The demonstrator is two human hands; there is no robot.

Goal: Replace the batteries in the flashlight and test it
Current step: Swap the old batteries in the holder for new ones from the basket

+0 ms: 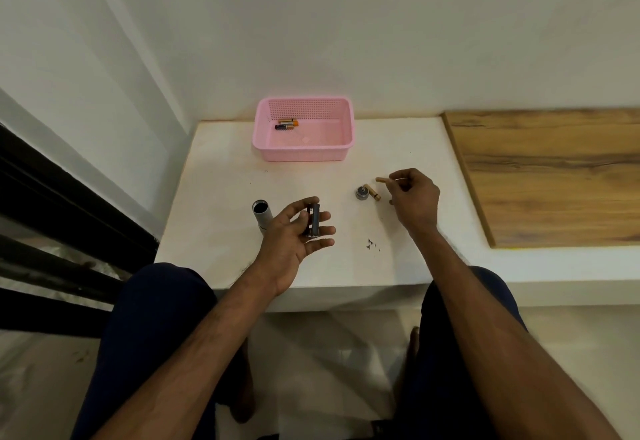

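Observation:
My left hand (294, 235) holds a dark battery holder (313, 220) upright between thumb and fingers, above the white ledge. Just left of it the silver flashlight body (261, 214) lies on the ledge with its open end facing away. My right hand (414, 198) pinches a small tan battery (382, 180) at its fingertips. Below that, the flashlight's end cap (361, 192) stands on the ledge with another tan battery (373, 192) lying against it.
A pink plastic basket (341, 148) stands at the back of the white ledge (221, 176) with a few orange and black batteries (286, 124) inside. A wooden board (554, 176) covers the ledge's right side. Small dark specks (371, 244) lie near the front edge.

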